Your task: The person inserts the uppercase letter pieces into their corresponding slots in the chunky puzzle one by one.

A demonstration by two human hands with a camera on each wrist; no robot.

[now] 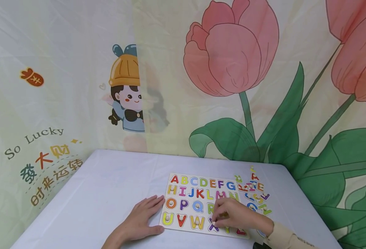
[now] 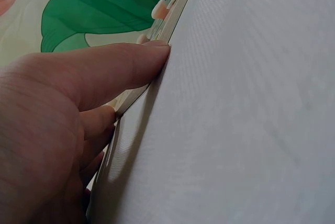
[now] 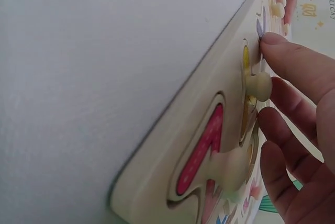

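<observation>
A wooden alphabet puzzle board (image 1: 204, 230) lies on the white-covered table, with colourful knobbed letters in its rows. My right hand (image 1: 232, 212) is over the bottom row, its thumb and finger pinching the purple letter X (image 1: 213, 227) at its knob. In the right wrist view, the thumb tip meets the purple piece (image 3: 259, 28), past the yellow Y (image 3: 245, 62) and the red Z (image 3: 201, 153). My left hand (image 1: 139, 218) rests at the board's left edge, fingers extended; in the left wrist view its thumb (image 2: 125, 67) touches the edge.
Several loose letters lie piled right of the board, among them a red A (image 1: 255, 176) and an orange E (image 1: 259, 187); my right forearm partly covers that side. A curtain with printed tulips (image 1: 232, 52) hangs behind the table. A dark object (image 1: 260, 246) shows at the bottom edge.
</observation>
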